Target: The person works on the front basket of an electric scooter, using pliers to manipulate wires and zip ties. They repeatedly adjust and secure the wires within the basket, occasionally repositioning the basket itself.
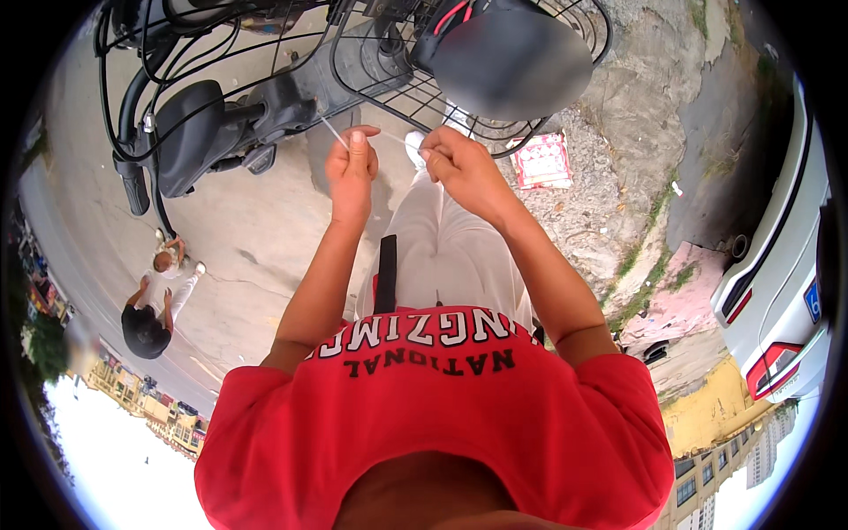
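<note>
In front of my legs, both hands are raised close to an electric bike (pixel 305 93) with a black wire basket (pixel 406 106). My left hand (pixel 353 172) is closed, thumb up, on a thin white strip (pixel 332 130) that sticks out beyond its fingers toward the bike. A faint pale length runs across the gap to my right hand (pixel 466 172). The right fingers are pinched together at its other end; whether it is string or a plastic tie is too fine to tell. Neither hand touches the basket.
The bike's black saddle (pixel 193 132) and looping cables reach in at upper left. A red-and-white printed sheet or packet (pixel 542 162) lies on rough ground beside the basket. Two people, one small, are at lower left. A white car (pixel 777 291) stands at right.
</note>
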### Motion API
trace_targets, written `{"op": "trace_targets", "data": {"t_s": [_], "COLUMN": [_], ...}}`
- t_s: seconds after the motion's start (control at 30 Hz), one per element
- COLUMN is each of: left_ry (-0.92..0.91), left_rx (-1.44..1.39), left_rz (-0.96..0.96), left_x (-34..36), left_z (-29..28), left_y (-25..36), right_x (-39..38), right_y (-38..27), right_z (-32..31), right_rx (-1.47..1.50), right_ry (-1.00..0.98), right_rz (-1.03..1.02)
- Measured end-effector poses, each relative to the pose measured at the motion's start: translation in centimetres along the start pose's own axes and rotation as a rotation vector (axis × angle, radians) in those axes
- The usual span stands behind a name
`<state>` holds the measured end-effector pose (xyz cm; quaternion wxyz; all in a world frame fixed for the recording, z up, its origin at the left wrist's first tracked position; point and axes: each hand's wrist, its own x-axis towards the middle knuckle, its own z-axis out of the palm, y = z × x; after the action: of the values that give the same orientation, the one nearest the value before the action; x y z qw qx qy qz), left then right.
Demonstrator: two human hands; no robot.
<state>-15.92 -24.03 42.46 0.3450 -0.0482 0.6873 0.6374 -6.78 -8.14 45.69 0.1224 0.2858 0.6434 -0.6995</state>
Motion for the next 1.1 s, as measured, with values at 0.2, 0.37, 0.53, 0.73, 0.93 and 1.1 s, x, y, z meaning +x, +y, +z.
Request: {"op": "trace_targets", "data": {"t_s": [0.2,0.37,0.53,0.73,0.93,1.1], "left_ry": [0.135,0.09,-0.141,-0.207,-0.161,-0.171], "left_rx": [-0.275,-0.453,-0.451,-0.37,-0.46,-0.457], "left_rz": [-0.386,-0.591,-0.67,-0.504,-0.516,-0.53], "left_x": [7.9,16.4,25.2,30.8,31.6,32.1], "left_z": [0.4,1.9,4.2,4.8,3.4,3.1], "left_y": [-5.5,-12.1,-16.6,-19.8,-21.5,-21.8], "right_x": [8.0,16.6,23.6,29.4,31.6,33.4], "right_y": [2.7,5.7,9.3,13.5,14.6,17.1], "right_z": [-9.3,-12.1,-11.2,-10.1,-8.2,-7.6], "right_rx": [-0.09,-0.527,-0.581,-0.675,-0.666,-0.715], "right_ry": [0.237,0.214,0.178,0.131,0.126,0.112], "right_rz": [0.076,0.175,0.388,0.401,0.374,0.343]}}
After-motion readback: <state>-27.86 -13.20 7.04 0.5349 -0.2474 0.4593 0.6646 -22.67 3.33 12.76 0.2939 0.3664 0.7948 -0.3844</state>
